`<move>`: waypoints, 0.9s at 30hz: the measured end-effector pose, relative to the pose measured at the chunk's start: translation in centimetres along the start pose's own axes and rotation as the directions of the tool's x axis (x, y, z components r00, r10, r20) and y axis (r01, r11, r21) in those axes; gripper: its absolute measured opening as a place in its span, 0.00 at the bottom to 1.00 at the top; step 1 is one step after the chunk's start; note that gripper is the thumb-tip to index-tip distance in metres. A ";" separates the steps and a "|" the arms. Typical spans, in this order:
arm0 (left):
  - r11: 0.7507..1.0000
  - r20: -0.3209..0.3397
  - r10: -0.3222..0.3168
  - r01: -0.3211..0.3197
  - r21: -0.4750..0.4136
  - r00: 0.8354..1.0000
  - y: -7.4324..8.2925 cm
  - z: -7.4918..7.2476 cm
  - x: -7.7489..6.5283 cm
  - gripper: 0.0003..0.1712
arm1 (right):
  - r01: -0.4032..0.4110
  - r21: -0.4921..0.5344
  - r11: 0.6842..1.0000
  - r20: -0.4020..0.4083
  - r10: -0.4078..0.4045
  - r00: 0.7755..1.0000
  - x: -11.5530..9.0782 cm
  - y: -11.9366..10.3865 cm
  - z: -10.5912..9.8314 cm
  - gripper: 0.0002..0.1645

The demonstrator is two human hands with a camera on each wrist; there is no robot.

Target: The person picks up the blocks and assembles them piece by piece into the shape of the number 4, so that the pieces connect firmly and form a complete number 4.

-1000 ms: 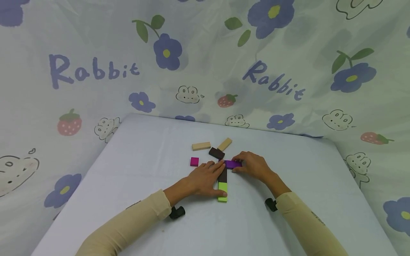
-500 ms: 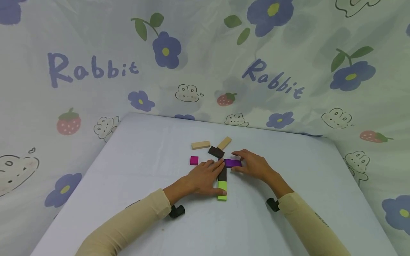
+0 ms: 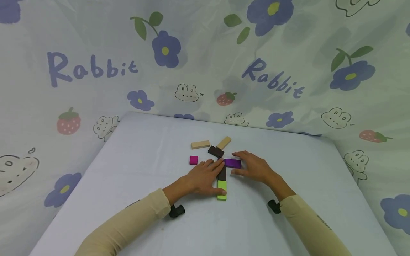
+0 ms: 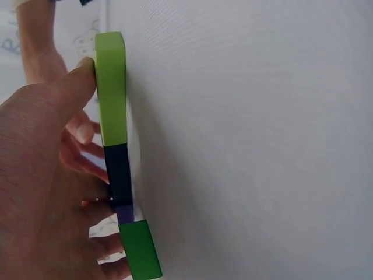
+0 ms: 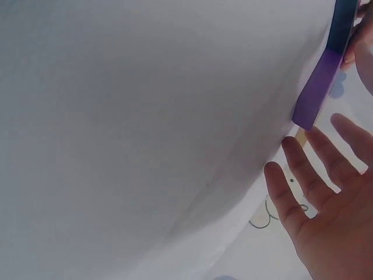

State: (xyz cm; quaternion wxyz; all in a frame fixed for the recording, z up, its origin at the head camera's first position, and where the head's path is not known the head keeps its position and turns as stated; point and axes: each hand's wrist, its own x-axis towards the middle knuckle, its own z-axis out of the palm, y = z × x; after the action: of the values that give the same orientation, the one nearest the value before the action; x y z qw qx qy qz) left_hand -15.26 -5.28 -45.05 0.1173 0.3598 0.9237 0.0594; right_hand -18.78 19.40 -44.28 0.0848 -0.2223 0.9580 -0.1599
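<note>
My left hand (image 3: 202, 178) rests over a line of blocks on the white table, its fingers extended. The thumb touches a lime block (image 3: 222, 185), and the fingertips lie by a dark block (image 3: 222, 174) joined end to end with it. A green block (image 4: 141, 251) shows at the fingers in the left wrist view; the hand hides it in the head view. To the right, a purple block (image 3: 232, 163) sticks out sideways from the dark one. Around its outer end my right hand (image 3: 257, 168) stands with spread fingers, apart from it in the right wrist view.
Beyond the line lie a dark brown block (image 3: 216, 152) and two plain wooden blocks (image 3: 200, 144). A magenta block (image 3: 193, 160) sits left of them, near the left fingers. A patterned cloth (image 3: 192, 53) hangs behind the table (image 3: 144, 153).
My right hand's fingers have loosened from the purple block and drawn slightly back to the right. The left hand has stayed in place on the blocks.
</note>
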 end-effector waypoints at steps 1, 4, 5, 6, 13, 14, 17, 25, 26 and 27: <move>1.000 0.000 0.000 0.000 -0.001 1.000 0.0 0.0 0.0 0.61 | 0.000 -0.005 1.000 -0.001 0.000 1.000 0.0 0.0 0.0 0.47; 1.000 -0.002 0.003 -0.003 -0.004 1.000 0.0 0.0 0.0 0.61 | -0.013 0.000 1.000 -0.008 0.013 1.000 0.2 0.1 -0.2 0.47; 1.000 -0.002 0.004 -0.004 -0.007 1.000 0.0 -0.1 0.0 0.61 | -0.018 0.002 1.000 -0.011 0.018 1.000 0.3 0.1 -0.3 0.48; 1.000 -0.001 0.004 -0.004 -0.007 1.000 0.0 -0.1 -0.1 0.61 | -0.022 0.002 1.000 -0.013 0.022 1.000 0.3 0.2 -0.3 0.48; 1.000 -0.001 0.005 -0.005 0.001 1.000 0.0 -0.2 -0.1 0.61 | -0.073 0.016 0.997 -0.021 0.073 0.997 1.1 0.4 -1.0 0.52; 1.000 -0.001 0.004 -0.004 0.004 1.000 0.0 -0.2 -0.1 0.61 | -0.080 0.015 0.997 -0.023 0.080 0.996 1.3 0.5 -1.1 0.52; 1.000 -0.003 0.004 -0.004 0.008 1.000 0.1 -0.1 -0.1 0.61 | -0.114 0.025 0.993 -0.030 0.115 0.993 2.0 0.7 -1.2 0.54; 1.000 -0.008 0.005 -0.005 0.021 1.000 0.0 0.0 -0.1 0.61 | -0.204 0.075 0.976 -0.017 0.206 0.978 3.7 1.0 -1.2 0.59; 1.000 -0.009 0.004 -0.004 0.022 1.000 0.0 0.0 -0.1 0.61 | -0.212 0.074 0.975 -0.015 0.213 0.977 3.9 1.0 -1.1 0.59; 1.000 -0.009 0.004 -0.003 0.021 1.000 0.0 0.0 -0.1 0.61 | -0.220 0.073 0.973 -0.012 0.221 0.975 4.0 1.0 -1.1 0.60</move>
State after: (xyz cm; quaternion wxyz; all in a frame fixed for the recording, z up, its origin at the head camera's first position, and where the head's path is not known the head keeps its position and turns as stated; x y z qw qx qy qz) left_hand -15.16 -5.35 -45.01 0.1091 0.3623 0.9242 0.0513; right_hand -23.01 18.72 -43.96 0.1004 -0.1099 0.9713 -0.1855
